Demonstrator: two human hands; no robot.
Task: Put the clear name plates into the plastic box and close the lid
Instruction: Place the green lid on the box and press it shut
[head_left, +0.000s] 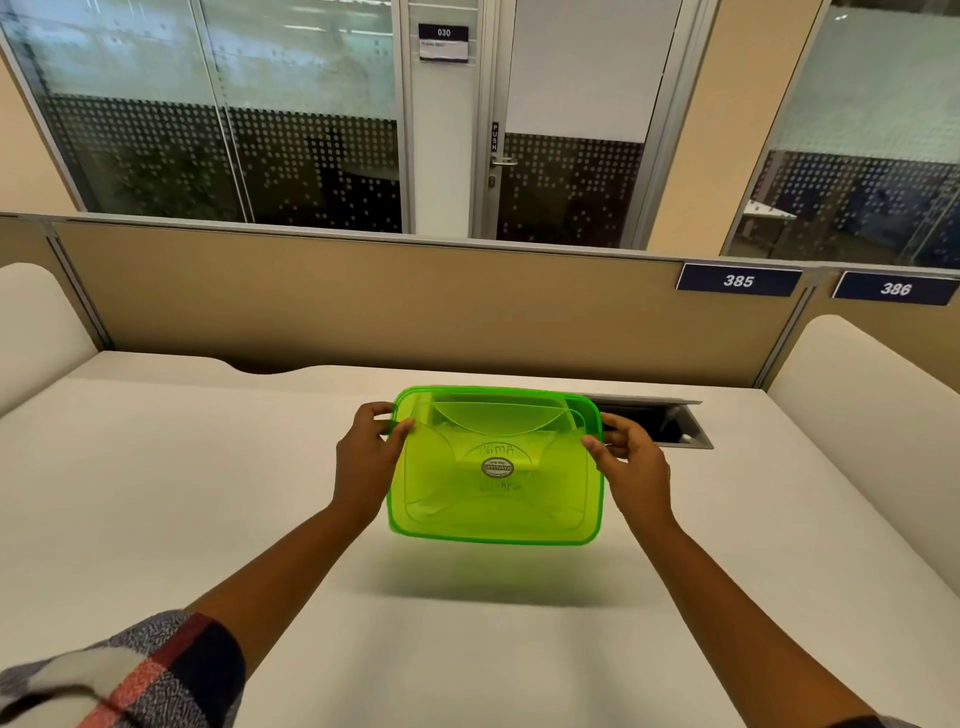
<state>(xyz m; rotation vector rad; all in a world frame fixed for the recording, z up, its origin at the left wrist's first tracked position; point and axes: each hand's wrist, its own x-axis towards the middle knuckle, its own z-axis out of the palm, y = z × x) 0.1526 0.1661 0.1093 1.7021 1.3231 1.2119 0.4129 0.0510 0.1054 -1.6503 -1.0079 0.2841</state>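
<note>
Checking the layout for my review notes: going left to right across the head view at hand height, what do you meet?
Left hand → translucent green plastic box with its lid → right hand → grey recessed cable hatch in the white desk.

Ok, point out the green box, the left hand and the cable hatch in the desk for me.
green box (496, 499): head view, middle of its translucent lid.
left hand (363, 457): head view, back of the hand, fingers on the box's left edge.
cable hatch (670, 426): head view, dark opening behind the right hand.
</note>
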